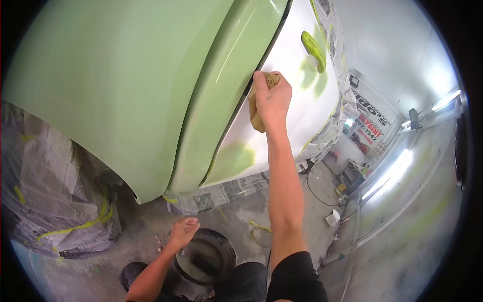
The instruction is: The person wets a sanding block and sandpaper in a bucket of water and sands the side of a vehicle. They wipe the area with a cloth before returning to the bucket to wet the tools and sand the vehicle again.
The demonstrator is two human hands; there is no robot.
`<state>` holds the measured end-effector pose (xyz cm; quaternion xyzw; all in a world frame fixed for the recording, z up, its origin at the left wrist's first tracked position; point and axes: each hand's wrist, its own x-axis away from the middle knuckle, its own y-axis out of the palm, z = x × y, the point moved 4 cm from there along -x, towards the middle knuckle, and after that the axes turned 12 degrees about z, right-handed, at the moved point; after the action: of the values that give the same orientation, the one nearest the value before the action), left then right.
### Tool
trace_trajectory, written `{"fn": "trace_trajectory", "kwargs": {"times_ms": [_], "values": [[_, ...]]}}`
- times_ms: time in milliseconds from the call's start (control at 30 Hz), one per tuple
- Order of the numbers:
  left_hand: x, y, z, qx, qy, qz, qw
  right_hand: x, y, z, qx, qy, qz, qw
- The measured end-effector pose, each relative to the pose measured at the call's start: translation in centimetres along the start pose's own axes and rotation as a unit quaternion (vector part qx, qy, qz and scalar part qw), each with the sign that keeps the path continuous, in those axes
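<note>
My right hand (274,100) presses a folded sheet of brown sandpaper (256,116) against the white panel (292,90), beside the dark gap along the green edge. Black print shows on the back of the sandpaper. Its fingers are closed over the sheet, and the sanding face is hidden. Light green patches show through the white near a bright green handle (314,52). Lower down, my left hand (184,232) hangs by the rim of a black basin (231,247) on the floor. Its fingers are curled together, and I see nothing in them.
A large light green body panel (126,65) fills the upper left. Newspaper masking (226,191) with yellow-green tape runs below and beside the panels. A wrapped wheel (75,211) stands at left. A hose (314,194) and a white cup (332,218) lie on the floor at right.
</note>
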<state>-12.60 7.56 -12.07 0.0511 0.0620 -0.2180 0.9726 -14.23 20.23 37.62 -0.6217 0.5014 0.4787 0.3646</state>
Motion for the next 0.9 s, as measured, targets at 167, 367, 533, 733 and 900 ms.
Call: {"fn": "trace_trajectory", "kwargs": {"times_ms": [167, 367, 533, 733, 900], "values": [[-0.4, -0.3, -0.1, -0.005, 0.011, 0.007, 1.0, -1.0, 0.1, -1.3, -0.014, 0.048, -0.016, 0.999], [-0.6, -0.7, -0.1, -0.012, 0.006, 0.002, 1.0, -0.9, -0.3, -1.4, 0.02, 0.044, -0.038, 0.998], [-0.4, -0.6, 0.3, -0.029, 0.028, 0.005, 0.999, 1.0, 0.0, 0.4, -0.001, 0.019, -0.009, 1.0], [-0.1, -0.9, 1.1, -0.052, 0.058, 0.011, 0.997, -0.1, 0.4, 0.1, -0.024, 0.056, -0.004, 0.998], [-0.2, -1.1, 1.3, -0.065, 0.069, 0.004, 0.995, -1.4, -0.1, -0.1, 0.026, 0.039, -0.045, 0.998]]}}
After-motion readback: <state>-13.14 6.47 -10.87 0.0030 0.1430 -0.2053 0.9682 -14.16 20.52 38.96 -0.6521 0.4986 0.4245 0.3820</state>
